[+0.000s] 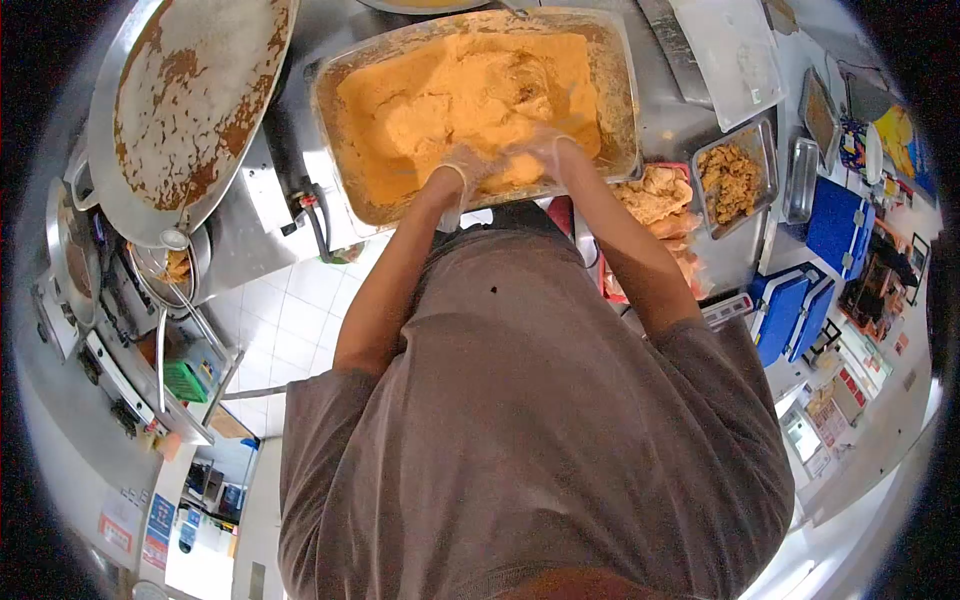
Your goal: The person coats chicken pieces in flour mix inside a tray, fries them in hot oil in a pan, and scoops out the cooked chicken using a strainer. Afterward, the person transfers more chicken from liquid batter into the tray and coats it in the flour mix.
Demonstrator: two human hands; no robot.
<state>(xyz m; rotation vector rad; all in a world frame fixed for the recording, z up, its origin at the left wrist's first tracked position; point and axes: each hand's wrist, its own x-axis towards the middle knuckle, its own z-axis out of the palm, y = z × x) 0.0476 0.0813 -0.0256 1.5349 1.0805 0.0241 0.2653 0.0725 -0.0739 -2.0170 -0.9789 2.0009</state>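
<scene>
A large clear rectangular tub point(628, 120) holds a heap of orange powder point(400, 115). Both hands are inside it, near the edge closest to my body, in thin clear gloves. My left hand point(470, 170) touches the powder, its fingers blurred and partly sunk in it. Close beside it, my right hand point(545, 152) is also at the powder, next to a coated lump point(523, 170) between the two hands. Whether either hand grips anything cannot be made out. Rougher, clumped powder lies farther back in the tub.
At the left is a big wok point(190, 100) with foamy brown residue, and below it a strainer point(172, 240) over a pot. To the right are raw meat point(655, 195) in plastic, a tray of browned pieces point(730, 185), a clear lid point(730, 50) and blue boxes point(838, 228).
</scene>
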